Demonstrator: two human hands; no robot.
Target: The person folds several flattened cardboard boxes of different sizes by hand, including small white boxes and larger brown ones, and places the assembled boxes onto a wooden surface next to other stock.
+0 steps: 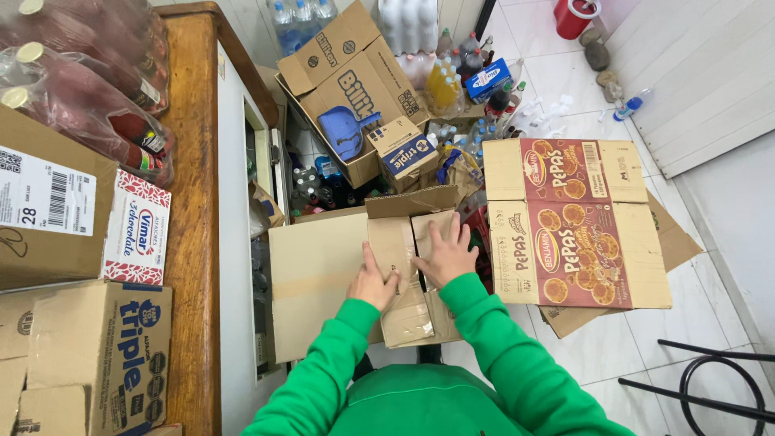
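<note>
left hand (372, 282) flat, fingers spread, on plain cardboard box (323, 274) flap | right hand (446, 253) flat, pressing inner flap | red biscuit carton (577, 230) just beside

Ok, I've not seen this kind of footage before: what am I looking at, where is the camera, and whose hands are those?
There is no machine here. The one picture comes from a camera worn on a person's head, looking down, so the green sleeves at the bottom are that person's own arms. Both hands are bare and hold nothing: the left hand and right hand lie flat on the flaps of a plain brown box, pressing them down. Right of it stands a red printed carton. Behind is an open box with a blue scoop inside, and bottles on the tiled floor. At the left a wooden counter carries more cartons and shrink-wrapped packs of red bottles.
</note>
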